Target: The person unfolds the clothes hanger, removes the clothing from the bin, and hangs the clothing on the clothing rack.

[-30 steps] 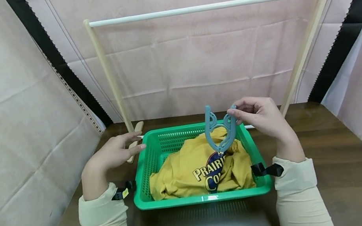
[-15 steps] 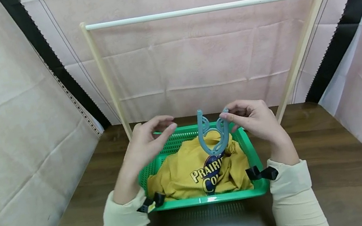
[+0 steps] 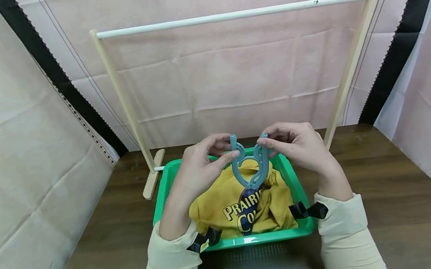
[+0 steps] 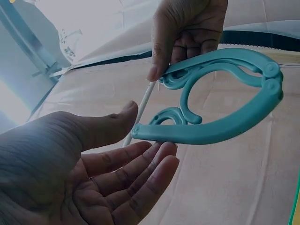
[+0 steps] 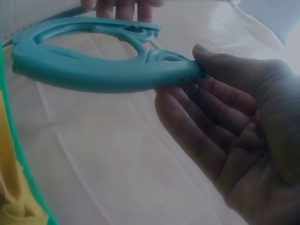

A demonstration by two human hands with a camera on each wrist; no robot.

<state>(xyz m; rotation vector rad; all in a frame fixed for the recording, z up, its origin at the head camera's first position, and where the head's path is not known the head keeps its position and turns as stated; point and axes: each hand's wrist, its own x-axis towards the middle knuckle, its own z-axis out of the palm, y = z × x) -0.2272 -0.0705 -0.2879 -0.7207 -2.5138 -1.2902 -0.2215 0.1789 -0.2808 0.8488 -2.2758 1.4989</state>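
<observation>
A blue-green folding clothes hanger (image 3: 254, 179) is held in the air over the basket, its two arms folded up into a U shape. My right hand (image 3: 295, 144) pinches the tip of the right arm between thumb and fingers. At the tip of the other arm, my left hand (image 3: 207, 162) has its thumb on one side and its fingers on the other, as the left wrist view shows. Beneath the hanger, a crumpled yellow shirt (image 3: 215, 210) with dark blue lettering lies in a green plastic basket (image 3: 258, 238).
Behind the basket stands a rack with a white crossbar (image 3: 230, 16) and cream uprights (image 3: 121, 98); its left foot (image 3: 154, 175) rests on the brown wooden table (image 3: 399, 208). Pale fabric walls (image 3: 231, 74) surround the table on three sides.
My left hand has come from the basket's left edge over to the hanger's left arm. My right hand keeps its pinch on the hanger, which has shifted slightly left in view.
</observation>
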